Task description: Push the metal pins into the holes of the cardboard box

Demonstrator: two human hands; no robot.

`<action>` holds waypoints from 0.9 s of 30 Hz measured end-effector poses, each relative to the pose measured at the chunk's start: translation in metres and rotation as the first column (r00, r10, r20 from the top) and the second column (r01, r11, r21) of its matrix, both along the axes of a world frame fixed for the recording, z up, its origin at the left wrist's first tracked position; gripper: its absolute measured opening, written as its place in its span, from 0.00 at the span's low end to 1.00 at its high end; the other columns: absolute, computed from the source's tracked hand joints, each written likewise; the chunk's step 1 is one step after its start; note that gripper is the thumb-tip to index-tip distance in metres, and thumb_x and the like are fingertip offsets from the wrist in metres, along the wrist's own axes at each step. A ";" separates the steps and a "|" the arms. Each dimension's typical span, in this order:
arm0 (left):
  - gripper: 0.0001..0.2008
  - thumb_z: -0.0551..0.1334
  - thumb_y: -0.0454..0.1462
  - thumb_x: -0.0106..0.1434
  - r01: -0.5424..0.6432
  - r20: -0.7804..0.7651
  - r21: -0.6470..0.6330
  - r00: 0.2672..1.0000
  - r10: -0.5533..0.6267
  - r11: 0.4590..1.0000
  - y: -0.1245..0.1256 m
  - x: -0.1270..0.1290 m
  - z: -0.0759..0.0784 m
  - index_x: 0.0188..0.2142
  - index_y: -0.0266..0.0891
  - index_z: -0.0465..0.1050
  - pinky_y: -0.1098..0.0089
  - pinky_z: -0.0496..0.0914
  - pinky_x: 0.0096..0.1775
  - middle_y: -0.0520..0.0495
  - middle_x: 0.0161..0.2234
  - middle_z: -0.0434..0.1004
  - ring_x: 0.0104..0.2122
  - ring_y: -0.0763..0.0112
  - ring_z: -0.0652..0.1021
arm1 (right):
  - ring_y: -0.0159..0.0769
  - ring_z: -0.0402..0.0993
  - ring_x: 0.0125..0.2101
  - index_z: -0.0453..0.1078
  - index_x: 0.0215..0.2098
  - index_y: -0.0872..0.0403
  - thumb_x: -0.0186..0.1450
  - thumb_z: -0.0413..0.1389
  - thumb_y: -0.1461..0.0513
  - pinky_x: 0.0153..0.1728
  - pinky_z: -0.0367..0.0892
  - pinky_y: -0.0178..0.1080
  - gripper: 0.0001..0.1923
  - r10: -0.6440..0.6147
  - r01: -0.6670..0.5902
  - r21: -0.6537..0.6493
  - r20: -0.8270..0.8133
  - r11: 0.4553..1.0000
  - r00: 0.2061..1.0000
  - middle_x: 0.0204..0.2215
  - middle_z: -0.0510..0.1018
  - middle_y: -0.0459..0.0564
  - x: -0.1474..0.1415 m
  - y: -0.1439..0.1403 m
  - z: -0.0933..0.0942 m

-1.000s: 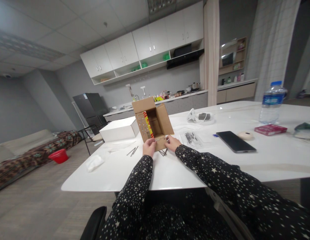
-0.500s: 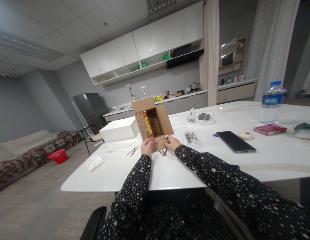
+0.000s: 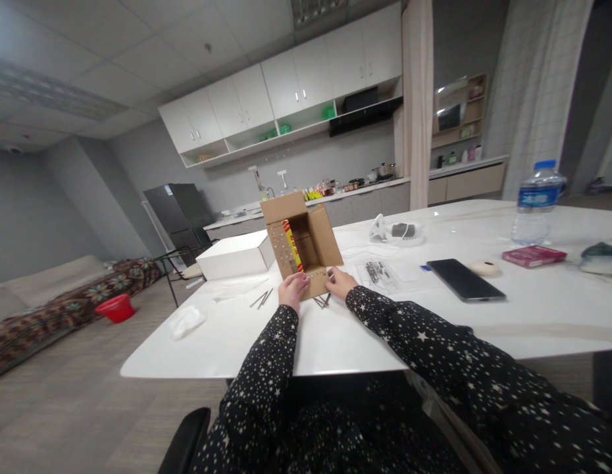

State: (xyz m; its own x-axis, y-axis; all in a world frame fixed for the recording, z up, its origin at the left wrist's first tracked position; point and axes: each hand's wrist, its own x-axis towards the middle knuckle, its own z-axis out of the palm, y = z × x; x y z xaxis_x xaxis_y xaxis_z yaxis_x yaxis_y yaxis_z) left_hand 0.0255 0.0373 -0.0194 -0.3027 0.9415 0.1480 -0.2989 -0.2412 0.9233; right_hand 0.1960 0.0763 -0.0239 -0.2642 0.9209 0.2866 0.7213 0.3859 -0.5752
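An open cardboard box [image 3: 316, 237] stands tilted on the table, its flaps spread and its mouth facing me. Small shiny dots are scattered over its left flap [image 3: 282, 249], beside a yellow and red strip [image 3: 293, 245]. My left hand [image 3: 293, 288] is closed on the left edge of the front flap, with fingertips curled onto it. At that flap's right edge, my right hand [image 3: 340, 283] pinches the cardboard. A few thin metal rods, like long nails [image 3: 322, 301], lie just below the flap. Others, also nail-like [image 3: 261, 299], rest left of my left hand.
On the white table [image 3: 345, 342] are a white box [image 3: 234, 255], crumpled white plastic [image 3: 186, 322] and a clear bag of dark small parts [image 3: 380, 273]. Rightward lie a phone [image 3: 464, 280], a pink packet [image 3: 533, 256] and a water bottle [image 3: 535, 204]. A white cabled device [image 3: 397, 230] sits behind.
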 end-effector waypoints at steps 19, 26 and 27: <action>0.11 0.63 0.32 0.49 0.050 0.053 0.068 0.997 -0.053 0.996 -0.001 -0.004 0.002 0.34 0.32 0.75 0.60 0.70 0.49 0.39 0.35 0.79 0.36 0.63 0.80 | 0.38 0.73 0.37 0.64 0.43 0.51 0.59 0.52 0.59 0.35 0.58 0.35 0.14 0.003 -0.003 -0.012 -0.005 1.000 1.000 0.35 0.78 0.46 0.000 -0.002 0.003; 0.12 0.63 0.33 0.48 0.055 0.067 0.079 0.996 -0.061 0.995 -0.004 -0.003 0.005 0.34 0.32 0.75 0.60 0.70 0.49 0.40 0.34 0.80 0.37 0.63 0.80 | 0.37 0.73 0.37 0.64 0.43 0.50 0.59 0.52 0.59 0.34 0.58 0.35 0.13 0.005 -0.005 -0.008 -0.003 1.000 1.000 0.35 0.78 0.45 0.000 0.000 0.001; 0.11 0.63 0.33 0.48 0.055 0.065 0.085 0.996 -0.060 0.995 -0.004 -0.003 0.005 0.34 0.32 0.75 0.60 0.70 0.49 0.40 0.34 0.80 0.37 0.63 0.80 | 0.37 0.73 0.37 0.64 0.43 0.50 0.59 0.52 0.59 0.34 0.58 0.35 0.13 0.004 -0.004 -0.007 -0.004 1.000 1.000 0.35 0.78 0.45 0.000 0.000 0.001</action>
